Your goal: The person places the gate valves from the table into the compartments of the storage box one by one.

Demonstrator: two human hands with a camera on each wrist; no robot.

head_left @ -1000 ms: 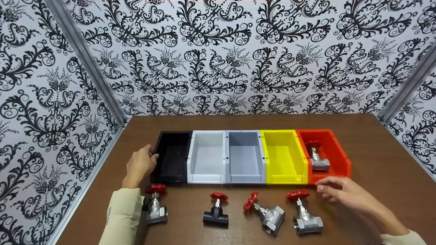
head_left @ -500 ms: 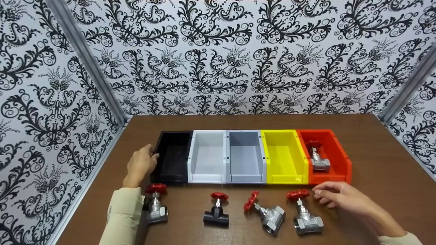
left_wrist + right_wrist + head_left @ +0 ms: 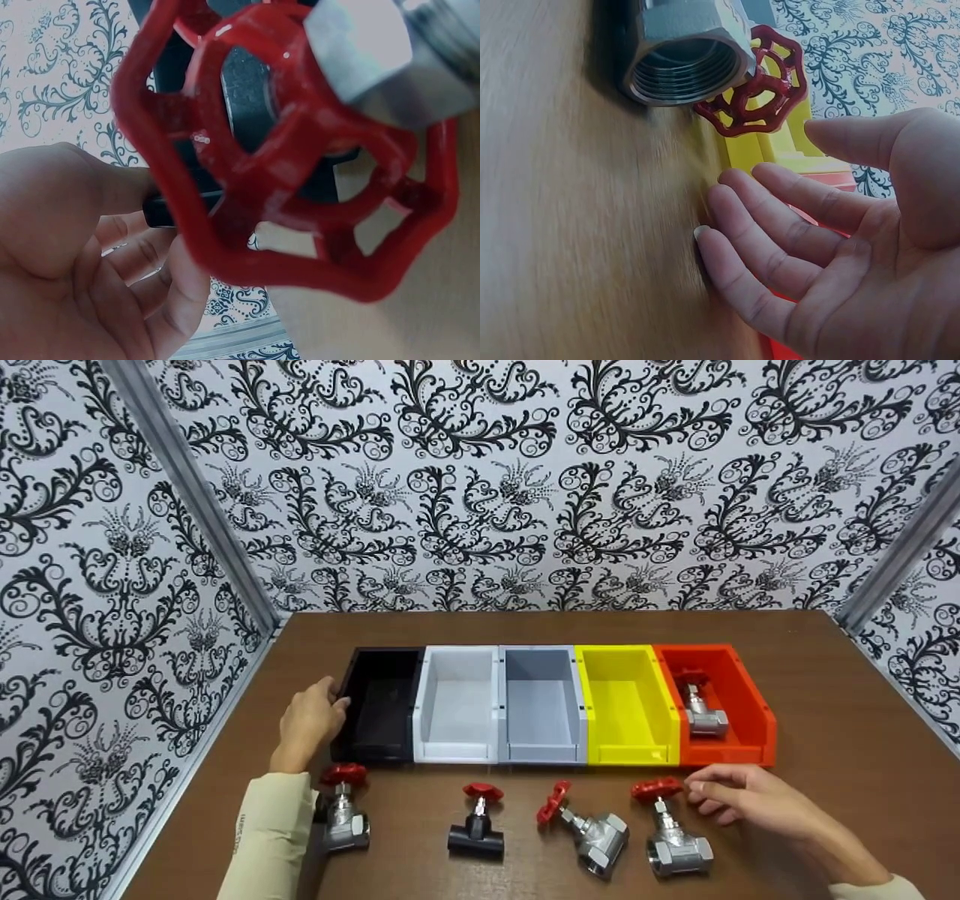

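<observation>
My left hand (image 3: 309, 724) holds the left side wall of the black bin (image 3: 379, 754), thumb at its rim and fingers outside. Close to that wrist stands a metal valve (image 3: 346, 831), whose red handwheel (image 3: 289, 146) fills much of the left wrist view. My right hand (image 3: 757, 799) is relaxed, fingers slightly bent and apart, holding nothing. Its fingertips are right beside the red handwheel (image 3: 761, 86) of the rightmost metal valve (image 3: 679, 851). Left of that valve lies another metal valve (image 3: 600, 840), tilted. A black-bodied valve (image 3: 477, 840) with a red handwheel is farther left.
Right of the black bin, a white bin (image 3: 456, 752), a grey bin (image 3: 541, 753), a yellow bin (image 3: 634, 754) and a red bin (image 3: 750, 697) stand in a row. One metal valve (image 3: 705, 720) lies in the red bin. Patterned walls (image 3: 495, 510) enclose the brown table (image 3: 420, 877).
My right hand has moved slightly left and toward me, closer to the rightmost valve's handwheel. My left hand stays at the black bin.
</observation>
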